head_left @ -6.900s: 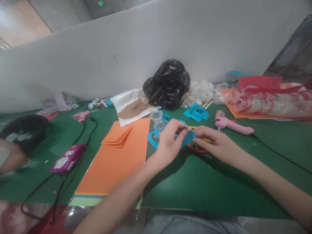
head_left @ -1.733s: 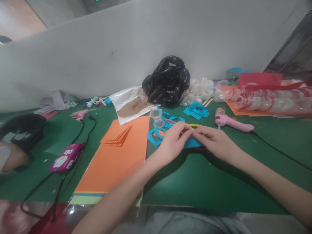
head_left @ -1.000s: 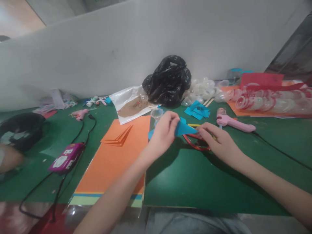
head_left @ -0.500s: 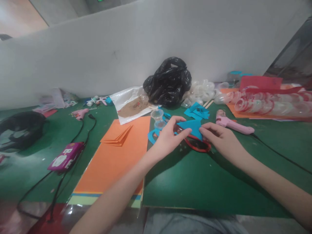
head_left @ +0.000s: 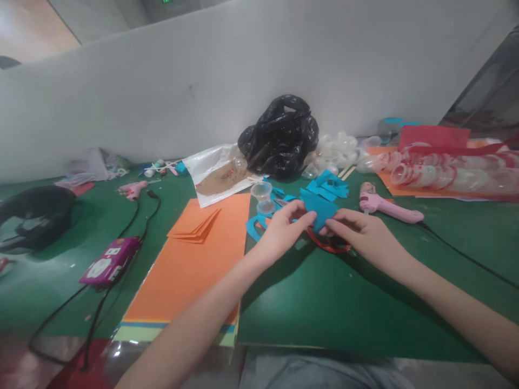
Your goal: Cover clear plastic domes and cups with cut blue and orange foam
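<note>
My left hand (head_left: 281, 231) and my right hand (head_left: 365, 237) meet over the green table (head_left: 332, 302), and both pinch the same small piece of blue paper (head_left: 318, 207), held upright between the fingertips. Red-handled scissors (head_left: 329, 245) lie flat on the table just under the two hands. A blue paper offcut with a curved cut-out (head_left: 254, 227) lies to the left of my left hand. Small clear cups (head_left: 261, 195) stand just behind it.
Orange paper sheets (head_left: 194, 259) lie left of the hands. A pink glue gun (head_left: 383, 206) and blue scraps (head_left: 326, 187) are behind; a black bag (head_left: 281, 135), a white bag of brown powder (head_left: 217, 175), a purple power strip (head_left: 109, 262) with cables and rows of clear cups (head_left: 441, 173) surround.
The blue paper was pressed on the table, then lifted by my left hand, turned, and is now pinched by both hands. A person at the far left has gone from view.
</note>
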{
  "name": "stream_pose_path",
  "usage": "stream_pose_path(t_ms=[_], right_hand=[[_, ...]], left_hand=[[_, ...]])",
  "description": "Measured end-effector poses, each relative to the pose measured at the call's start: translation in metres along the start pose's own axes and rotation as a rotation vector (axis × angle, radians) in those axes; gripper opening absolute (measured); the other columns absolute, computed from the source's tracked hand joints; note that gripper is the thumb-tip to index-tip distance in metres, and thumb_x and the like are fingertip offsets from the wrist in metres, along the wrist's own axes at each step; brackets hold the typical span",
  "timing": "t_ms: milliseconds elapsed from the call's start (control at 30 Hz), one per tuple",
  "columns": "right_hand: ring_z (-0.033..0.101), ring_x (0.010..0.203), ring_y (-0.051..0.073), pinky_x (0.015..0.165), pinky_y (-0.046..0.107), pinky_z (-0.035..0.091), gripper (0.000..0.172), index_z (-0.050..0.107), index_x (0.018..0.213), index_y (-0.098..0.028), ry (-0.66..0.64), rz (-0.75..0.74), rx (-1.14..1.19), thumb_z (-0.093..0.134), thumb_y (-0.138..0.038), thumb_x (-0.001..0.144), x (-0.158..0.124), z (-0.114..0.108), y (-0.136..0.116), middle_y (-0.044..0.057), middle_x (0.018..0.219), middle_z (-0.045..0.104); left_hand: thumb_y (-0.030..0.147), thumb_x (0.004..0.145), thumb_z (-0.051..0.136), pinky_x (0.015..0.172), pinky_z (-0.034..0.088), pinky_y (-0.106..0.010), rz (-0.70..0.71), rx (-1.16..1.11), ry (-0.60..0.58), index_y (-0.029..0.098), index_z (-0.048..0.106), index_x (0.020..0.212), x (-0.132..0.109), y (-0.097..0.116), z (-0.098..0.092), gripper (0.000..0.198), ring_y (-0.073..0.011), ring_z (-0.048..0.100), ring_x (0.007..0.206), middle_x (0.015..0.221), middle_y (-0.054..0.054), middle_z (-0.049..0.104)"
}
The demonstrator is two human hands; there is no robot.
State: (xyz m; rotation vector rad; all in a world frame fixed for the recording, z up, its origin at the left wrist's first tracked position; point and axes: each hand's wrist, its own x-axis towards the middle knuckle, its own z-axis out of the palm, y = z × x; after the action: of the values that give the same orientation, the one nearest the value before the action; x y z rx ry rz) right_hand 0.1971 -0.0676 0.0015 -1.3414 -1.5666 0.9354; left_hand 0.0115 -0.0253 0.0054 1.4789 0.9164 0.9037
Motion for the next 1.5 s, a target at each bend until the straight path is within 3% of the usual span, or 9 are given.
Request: stream_pose_path(t_ms=[67, 200, 367, 567, 833, 1067, 1233, 1367, 1500], right_hand=[[0.069, 0.073, 0.021, 0.065, 0.032, 0.053, 0.034, 0.07, 0.079, -0.024, -0.004, -0.024, -0.032, 0.062, -0.056, 0.089, 0.0, 0.0, 0.005, 0.004, 0.082, 0.077], [0.07, 0.1, 0.028, 0.086, 0.042, 0.055, 0.028, 0.07, 0.108, -0.024, 0.005, -0.174, -0.31, 0.055, -0.045, 0.097, -0.001, 0.001, 0.02, 0.009, 0.113, 0.076], [0.063, 0.103, 0.034, 0.092, 0.051, 0.05, 0.03, 0.069, 0.116, -0.02, -0.041, -0.389, -0.805, 0.055, -0.04, 0.099, 0.001, 0.001, 0.037, 0.015, 0.116, 0.071], [0.064, 0.108, 0.034, 0.092, 0.047, 0.053, 0.044, 0.06, 0.133, -0.013, -0.047, -0.342, -0.965, 0.056, -0.042, 0.1, 0.007, 0.005, 0.042, 0.016, 0.117, 0.069], [0.069, 0.097, 0.033, 0.078, 0.04, 0.054, 0.029, 0.067, 0.108, -0.008, -0.097, -0.204, -1.219, 0.057, -0.035, 0.101, 0.017, 0.017, 0.013, 0.017, 0.101, 0.069], [0.069, 0.094, 0.033, 0.08, 0.04, 0.052, 0.028, 0.068, 0.105, -0.008, -0.132, -0.173, -1.17, 0.058, -0.034, 0.1, 0.021, 0.02, 0.012, 0.019, 0.098, 0.068], [0.071, 0.092, 0.029, 0.077, 0.035, 0.051, 0.025, 0.067, 0.112, -0.014, -0.082, -0.171, -0.897, 0.054, -0.033, 0.101, 0.022, 0.008, 0.014, 0.016, 0.101, 0.072], [0.072, 0.08, 0.025, 0.067, 0.032, 0.05, 0.022, 0.067, 0.106, -0.02, -0.045, -0.026, -0.625, 0.058, -0.037, 0.095, 0.02, -0.008, 0.013, 0.009, 0.093, 0.076], [0.067, 0.065, 0.021, 0.059, 0.032, 0.05, 0.032, 0.063, 0.1, -0.022, 0.112, 0.162, -0.415, 0.072, -0.047, 0.082, 0.023, -0.027, 0.016, 0.005, 0.082, 0.073]], left_hand=[[0.034, 0.095, 0.058, 0.08, 0.048, -0.029, 0.05, 0.114, -0.006, 0.02, 0.049, 0.082, 0.0, -0.003, -0.002, 0.022, -0.0113, 0.056, 0.077, 0.078, 0.003, 0.053], [0.037, 0.099, 0.053, 0.072, 0.049, -0.027, 0.112, 0.25, 0.11, 0.022, 0.046, 0.086, -0.001, -0.003, -0.007, 0.021, -0.0109, 0.056, 0.072, 0.076, 0.005, 0.05], [0.038, 0.1, 0.049, 0.055, 0.048, -0.024, 0.056, 0.223, 0.152, 0.023, 0.044, 0.091, -0.003, 0.005, -0.011, 0.019, -0.0082, 0.061, 0.056, 0.083, 0.005, 0.055], [0.034, 0.102, 0.048, 0.057, 0.045, -0.024, 0.087, 0.228, 0.182, 0.024, 0.047, 0.094, -0.001, 0.005, -0.014, 0.013, -0.0095, 0.059, 0.057, 0.074, 0.005, 0.054], [0.029, 0.103, 0.044, 0.065, 0.043, -0.027, 0.15, 0.272, 0.156, 0.024, 0.048, 0.101, -0.001, 0.001, -0.015, 0.008, -0.0121, 0.055, 0.067, 0.074, 0.004, 0.055], [0.03, 0.103, 0.046, 0.062, 0.043, -0.025, 0.158, 0.202, 0.154, 0.023, 0.047, 0.1, -0.002, 0.0, -0.016, 0.007, -0.0115, 0.056, 0.067, 0.075, 0.004, 0.053], [0.03, 0.097, 0.057, 0.059, 0.046, -0.023, 0.192, -0.029, 0.169, 0.022, 0.049, 0.094, -0.002, 0.011, -0.014, 0.012, -0.0086, 0.056, 0.062, 0.076, 0.004, 0.056], [0.037, 0.092, 0.065, 0.064, 0.051, -0.024, 0.141, -0.225, 0.185, 0.02, 0.052, 0.091, -0.004, 0.018, -0.009, 0.022, -0.0096, 0.06, 0.064, 0.076, 0.002, 0.061], [0.037, 0.09, 0.068, 0.074, 0.054, -0.025, 0.13, -0.292, 0.258, 0.02, 0.056, 0.09, -0.003, 0.015, -0.009, 0.022, -0.0099, 0.064, 0.073, 0.084, 0.001, 0.062]])
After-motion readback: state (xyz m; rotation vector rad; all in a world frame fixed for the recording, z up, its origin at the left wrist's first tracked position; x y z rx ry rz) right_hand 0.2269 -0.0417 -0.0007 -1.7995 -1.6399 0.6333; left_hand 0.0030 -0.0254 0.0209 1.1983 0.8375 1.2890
